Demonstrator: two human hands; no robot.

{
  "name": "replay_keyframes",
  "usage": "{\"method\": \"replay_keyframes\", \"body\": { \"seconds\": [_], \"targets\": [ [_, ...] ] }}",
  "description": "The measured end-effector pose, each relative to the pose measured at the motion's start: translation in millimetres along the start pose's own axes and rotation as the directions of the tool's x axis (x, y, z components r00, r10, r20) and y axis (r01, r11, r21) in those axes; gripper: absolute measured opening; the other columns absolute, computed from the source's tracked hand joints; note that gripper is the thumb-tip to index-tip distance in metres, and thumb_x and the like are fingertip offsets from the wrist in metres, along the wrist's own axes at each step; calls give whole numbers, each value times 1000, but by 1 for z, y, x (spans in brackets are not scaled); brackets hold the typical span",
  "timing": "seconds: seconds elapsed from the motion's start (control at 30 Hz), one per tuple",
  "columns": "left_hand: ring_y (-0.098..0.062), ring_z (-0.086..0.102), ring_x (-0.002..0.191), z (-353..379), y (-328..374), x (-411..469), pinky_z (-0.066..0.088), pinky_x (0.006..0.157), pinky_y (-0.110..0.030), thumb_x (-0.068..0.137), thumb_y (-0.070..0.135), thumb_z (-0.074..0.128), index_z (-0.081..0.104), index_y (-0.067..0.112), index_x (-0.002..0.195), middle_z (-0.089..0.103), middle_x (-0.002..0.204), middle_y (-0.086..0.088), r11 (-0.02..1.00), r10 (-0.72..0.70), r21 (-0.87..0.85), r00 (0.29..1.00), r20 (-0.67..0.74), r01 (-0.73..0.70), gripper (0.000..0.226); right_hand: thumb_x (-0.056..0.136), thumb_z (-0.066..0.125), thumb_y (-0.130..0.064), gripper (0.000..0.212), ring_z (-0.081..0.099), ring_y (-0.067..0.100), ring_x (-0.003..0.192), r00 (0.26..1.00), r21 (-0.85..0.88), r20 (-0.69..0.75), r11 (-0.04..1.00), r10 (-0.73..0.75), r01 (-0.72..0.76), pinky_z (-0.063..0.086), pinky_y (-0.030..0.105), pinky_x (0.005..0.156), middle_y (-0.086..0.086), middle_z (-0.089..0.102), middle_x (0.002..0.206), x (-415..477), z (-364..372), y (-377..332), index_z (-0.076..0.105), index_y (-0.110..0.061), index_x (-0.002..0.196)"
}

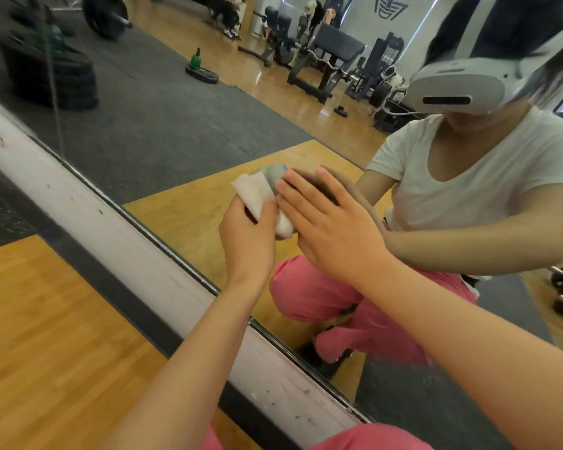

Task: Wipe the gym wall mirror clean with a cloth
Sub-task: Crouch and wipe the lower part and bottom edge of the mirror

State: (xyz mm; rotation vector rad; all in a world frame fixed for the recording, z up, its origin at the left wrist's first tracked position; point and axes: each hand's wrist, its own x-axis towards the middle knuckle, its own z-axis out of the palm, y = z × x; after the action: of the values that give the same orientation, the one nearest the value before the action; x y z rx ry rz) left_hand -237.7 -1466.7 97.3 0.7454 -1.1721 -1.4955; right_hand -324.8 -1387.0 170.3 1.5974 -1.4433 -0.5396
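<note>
One mirror [176, 125], one cloth [257, 193]: left hand [247, 235] is gripping the cloth in curled fingers, right hand [332, 228] is lying straight-fingered alongside.

A white ledge [117, 228] runs beside the wooden floor [46, 319].
</note>
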Motion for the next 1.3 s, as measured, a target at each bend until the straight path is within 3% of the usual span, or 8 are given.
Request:
{"method": "replay_keyframes", "body": {
  "seconds": [0.13, 0.2, 0.47, 0.77, 0.9, 1.03, 1.13, 1.3],
  "targets": [
    [-5, 62, 69, -5, -15, 3, 49, 58, -23, 96, 17, 59, 65, 9, 101, 66, 82, 3, 999, 19, 42, 997, -78, -16, 11, 92, 32, -20, 52, 37, 28, 141, 1000, -71, 0, 998, -3, 3, 19, 51, 116, 11, 45, 149, -1, 4, -2, 53, -4, 136],
    [-13, 65, 72, -13, -31, 6, 52, 54, -28, 96, 17, 58, 65, 10, 102, 67, 85, -1, 998, -47, 25, 992, -119, 50, 12, 93, 30, -19, 52, 36, 29, 142, 1000, -94, -3, 995, -18, 18, 17, 52, 117, 12, 43, 150, -1, 6, -3, 53, -4, 136],
    [-22, 61, 67, -38, -94, 3, 46, 43, -19, 97, 14, 55, 62, 5, 104, 65, 89, -9, 953, -291, 5, 926, -241, 301, 13, 90, 36, -19, 49, 34, 28, 143, 999, -130, -46, 991, -13, 7, 10, 50, 119, 10, 41, 152, -1, 9, -3, 51, -6, 134],
    [-38, 63, 97, -60, -142, -9, 54, 82, -44, 95, 17, 56, 61, 1, 114, 66, 109, -19, 756, -517, 322, 822, -238, 569, 25, 91, 39, -20, 47, 35, 28, 142, 998, -126, -68, 992, -5, -4, 17, 51, 118, 10, 43, 151, -1, 10, -3, 54, -7, 134],
    [-28, 64, 85, -50, -100, 4, 56, 75, -42, 94, 13, 55, 60, 6, 107, 67, 107, -16, 856, -441, 183, 868, -229, 484, 15, 91, 36, -21, 47, 33, 27, 143, 999, -120, -44, 993, 7, -12, 15, 50, 119, 10, 42, 151, -1, 9, -4, 53, -7, 132],
    [-14, 67, 77, -19, -26, 17, 57, 57, -30, 95, 11, 58, 64, 9, 102, 69, 93, -5, 985, -172, -35, 979, -109, 169, 10, 87, 40, -22, 50, 33, 26, 143, 999, -130, -40, 991, 7, -12, 12, 49, 119, 8, 44, 150, 1, 10, -3, 55, -7, 132],
    [-6, 62, 70, -3, 9, 20, 46, 53, -15, 95, 12, 59, 63, 12, 93, 66, 83, 0, 999, 24, -19, 998, -59, -26, 5, 85, 41, -20, 53, 32, 25, 143, 999, -130, -42, 991, 28, -33, 11, 48, 120, 8, 43, 151, 1, 9, -4, 52, -7, 135],
    [-6, 63, 76, -16, -22, 19, 49, 62, -22, 96, 16, 58, 64, 9, 104, 67, 88, 3, 999, -32, 25, 994, -104, 35, 12, 86, 40, -20, 53, 31, 25, 145, 999, -105, 6, 993, 53, -52, 12, 49, 120, 8, 41, 152, 1, 4, -8, 53, -7, 136]
  ]
}}
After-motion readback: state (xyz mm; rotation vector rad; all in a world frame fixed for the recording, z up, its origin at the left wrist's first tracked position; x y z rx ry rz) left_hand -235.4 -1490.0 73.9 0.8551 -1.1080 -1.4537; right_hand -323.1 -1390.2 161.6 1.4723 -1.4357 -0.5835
